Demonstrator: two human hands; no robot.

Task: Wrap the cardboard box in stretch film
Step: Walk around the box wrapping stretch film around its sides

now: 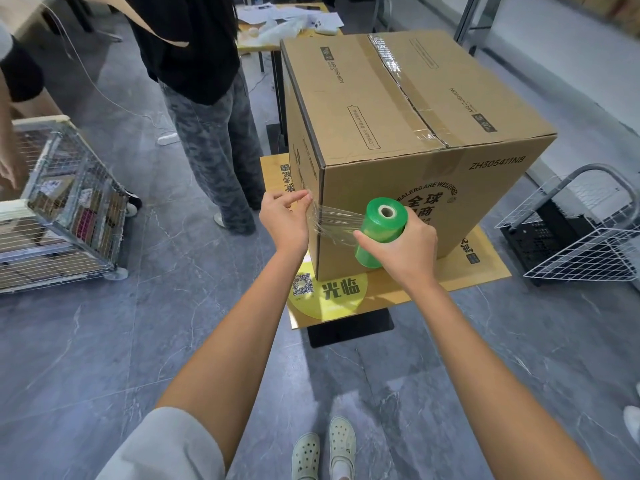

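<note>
A large taped cardboard box (398,109) stands on a low yellow-topped table (450,275) in front of me. My right hand (401,247) grips a green roll of stretch film (379,230), held upright close to the box's near face. A clear strip of film (332,223) runs from the roll leftward across the box's near vertical corner. My left hand (284,220) pinches the film's free end just left of that corner, beside the box's left face.
A person in dark clothes (204,109) stands close to the left of the box. A wire cage trolley (65,206) sits at far left, with another person's hand (7,168) above it. White wire baskets (588,237) lie at right. A desk with papers (291,22) stands behind.
</note>
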